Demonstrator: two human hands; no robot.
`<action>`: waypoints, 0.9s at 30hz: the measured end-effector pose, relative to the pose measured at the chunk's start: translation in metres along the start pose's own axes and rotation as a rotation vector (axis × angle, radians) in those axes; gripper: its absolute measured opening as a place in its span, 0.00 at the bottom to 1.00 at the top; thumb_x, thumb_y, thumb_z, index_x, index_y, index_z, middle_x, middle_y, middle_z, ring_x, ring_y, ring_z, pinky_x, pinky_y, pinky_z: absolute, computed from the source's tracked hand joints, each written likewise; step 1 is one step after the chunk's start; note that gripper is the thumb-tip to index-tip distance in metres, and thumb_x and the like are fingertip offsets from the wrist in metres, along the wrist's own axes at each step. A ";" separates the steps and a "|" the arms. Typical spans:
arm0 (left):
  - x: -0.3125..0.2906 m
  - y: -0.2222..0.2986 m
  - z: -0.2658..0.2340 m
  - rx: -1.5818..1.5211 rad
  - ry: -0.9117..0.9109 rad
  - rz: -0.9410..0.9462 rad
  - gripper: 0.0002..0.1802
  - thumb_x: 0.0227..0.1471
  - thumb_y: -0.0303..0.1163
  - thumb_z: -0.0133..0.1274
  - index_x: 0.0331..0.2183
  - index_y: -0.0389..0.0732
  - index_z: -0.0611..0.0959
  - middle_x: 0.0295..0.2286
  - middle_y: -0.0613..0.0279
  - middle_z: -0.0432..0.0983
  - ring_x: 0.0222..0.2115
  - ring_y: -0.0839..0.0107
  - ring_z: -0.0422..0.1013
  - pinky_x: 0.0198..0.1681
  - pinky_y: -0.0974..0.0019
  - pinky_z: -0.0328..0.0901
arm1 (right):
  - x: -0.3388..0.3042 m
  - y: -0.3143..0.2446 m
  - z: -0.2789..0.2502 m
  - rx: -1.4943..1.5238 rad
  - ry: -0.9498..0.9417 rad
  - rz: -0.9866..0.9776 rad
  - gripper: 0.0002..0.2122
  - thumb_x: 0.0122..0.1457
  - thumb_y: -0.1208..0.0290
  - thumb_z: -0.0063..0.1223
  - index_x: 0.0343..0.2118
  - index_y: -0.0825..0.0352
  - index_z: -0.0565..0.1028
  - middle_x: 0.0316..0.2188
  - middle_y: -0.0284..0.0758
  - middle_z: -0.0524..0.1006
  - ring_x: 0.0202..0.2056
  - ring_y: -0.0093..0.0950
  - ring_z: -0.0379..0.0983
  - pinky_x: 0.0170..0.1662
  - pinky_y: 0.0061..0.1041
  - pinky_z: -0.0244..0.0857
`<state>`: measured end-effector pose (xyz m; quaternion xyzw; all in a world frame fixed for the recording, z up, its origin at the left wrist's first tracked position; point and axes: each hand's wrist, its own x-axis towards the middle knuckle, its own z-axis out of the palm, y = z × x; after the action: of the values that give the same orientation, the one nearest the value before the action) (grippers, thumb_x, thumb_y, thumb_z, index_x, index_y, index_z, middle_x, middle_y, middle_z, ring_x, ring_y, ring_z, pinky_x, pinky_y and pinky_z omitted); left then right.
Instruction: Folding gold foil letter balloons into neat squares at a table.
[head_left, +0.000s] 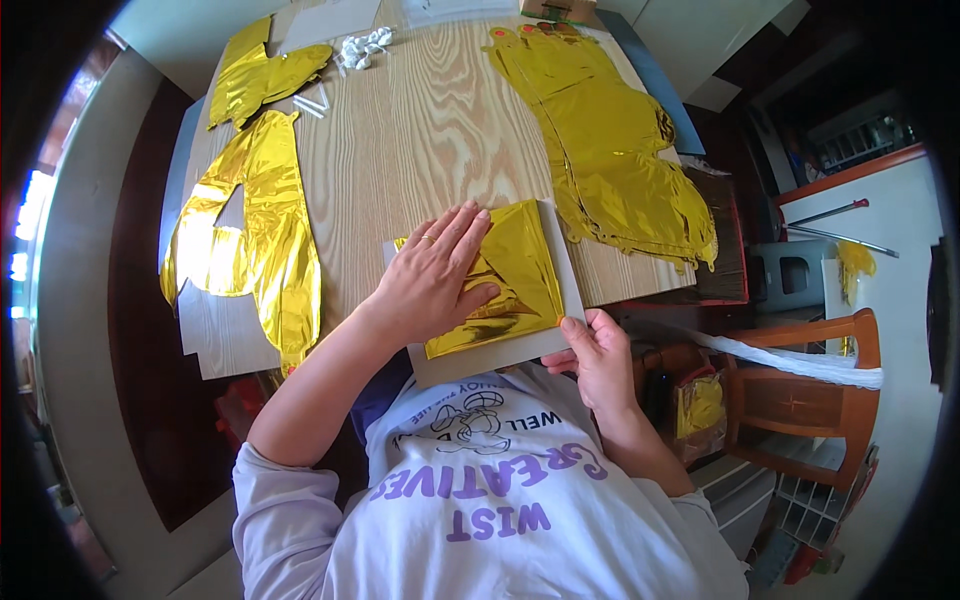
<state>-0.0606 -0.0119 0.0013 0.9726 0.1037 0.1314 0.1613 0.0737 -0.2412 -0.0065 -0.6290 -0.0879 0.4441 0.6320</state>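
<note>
A folded sheet of gold foil (525, 255), probably a flat foil balloon, lies on a grey cardboard piece (470, 360) at the table's near edge. Spread flat over the foil, my left hand (437, 265) presses on its left part, fingers together and stretched out. My right hand (595, 358) grips the near right corner of the cardboard, thumb on top and the other fingers partly hidden below. The cardboard sticks out a little past the foil on the near and right sides.
A stack of flat gold foil balloons (610, 130) covers the table's right side. Another gold foil balloon (255, 210) and a gold foil piece (265, 75) lie at left. White crumpled bits (366, 47) and small white strips (312, 104) sit far left. A wooden chair (800, 400) stands at right.
</note>
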 end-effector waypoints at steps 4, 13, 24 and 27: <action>-0.001 -0.001 0.000 0.003 0.000 0.019 0.46 0.59 0.52 0.53 0.66 0.32 0.58 0.64 0.40 0.56 0.65 0.46 0.56 0.68 0.50 0.51 | 0.002 0.001 0.001 0.005 -0.005 0.006 0.11 0.68 0.66 0.54 0.40 0.69 0.71 0.31 0.36 0.79 0.23 0.26 0.80 0.24 0.20 0.74; -0.005 -0.001 0.008 0.128 0.023 0.030 0.49 0.59 0.64 0.44 0.66 0.33 0.60 0.65 0.39 0.54 0.67 0.45 0.51 0.69 0.44 0.45 | 0.002 0.001 0.001 -0.012 -0.029 -0.007 0.09 0.70 0.69 0.50 0.39 0.72 0.69 0.34 0.38 0.78 0.27 0.28 0.82 0.28 0.20 0.77; -0.013 0.007 0.017 0.141 0.043 -0.063 0.52 0.58 0.67 0.44 0.65 0.30 0.61 0.65 0.39 0.54 0.68 0.45 0.49 0.70 0.45 0.41 | 0.003 0.000 -0.001 -0.042 -0.047 0.020 0.09 0.68 0.70 0.51 0.43 0.70 0.69 0.35 0.40 0.80 0.28 0.28 0.82 0.30 0.23 0.78; -0.013 0.007 0.019 0.140 0.049 -0.061 0.52 0.58 0.67 0.43 0.65 0.29 0.62 0.65 0.38 0.55 0.68 0.44 0.49 0.70 0.45 0.41 | 0.005 -0.006 -0.005 -0.062 -0.062 0.040 0.09 0.68 0.69 0.52 0.43 0.71 0.70 0.34 0.40 0.80 0.28 0.28 0.82 0.30 0.23 0.78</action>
<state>-0.0660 -0.0264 -0.0163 0.9744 0.1461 0.1426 0.0940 0.0827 -0.2404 -0.0040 -0.6358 -0.1085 0.4731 0.6001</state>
